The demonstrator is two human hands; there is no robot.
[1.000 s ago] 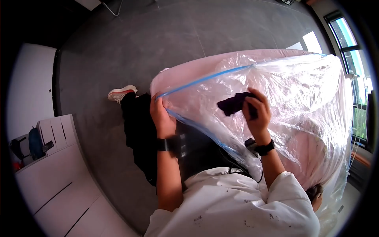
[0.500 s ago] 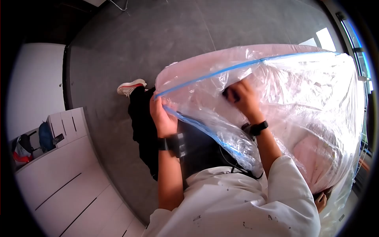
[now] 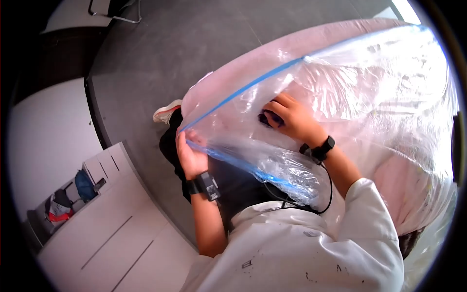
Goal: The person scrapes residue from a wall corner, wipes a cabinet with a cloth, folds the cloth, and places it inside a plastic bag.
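Note:
A large clear plastic storage bag (image 3: 369,97) with blue zip strips spreads in front of me, pink bedding (image 3: 243,68) inside it. Where the two blue strips meet at the near-left corner, my left hand (image 3: 192,158) grips the bag's edge, its fingers partly behind the film. My right hand (image 3: 294,119) is between the spread strips, closed around a small dark rounded object (image 3: 270,118) whose kind I cannot make out. Whether that hand is inside the mouth or over the film is unclear. Both wrists wear black bands, and a black cable (image 3: 331,185) hangs from the right one.
White cabinets (image 3: 131,233) stand at lower left, with a blue bag (image 3: 85,185) and a red-and-grey bag (image 3: 59,207) in an open recess. Grey floor (image 3: 194,44) stretches beyond. A metal frame leg (image 3: 129,19) shows at the top left. My shoe (image 3: 166,112) rests left of the bag.
The view has turned and shifted. My right hand has moved slightly toward the left hand, with the dark object still in it. The left hand keeps hold of the bag's corner.

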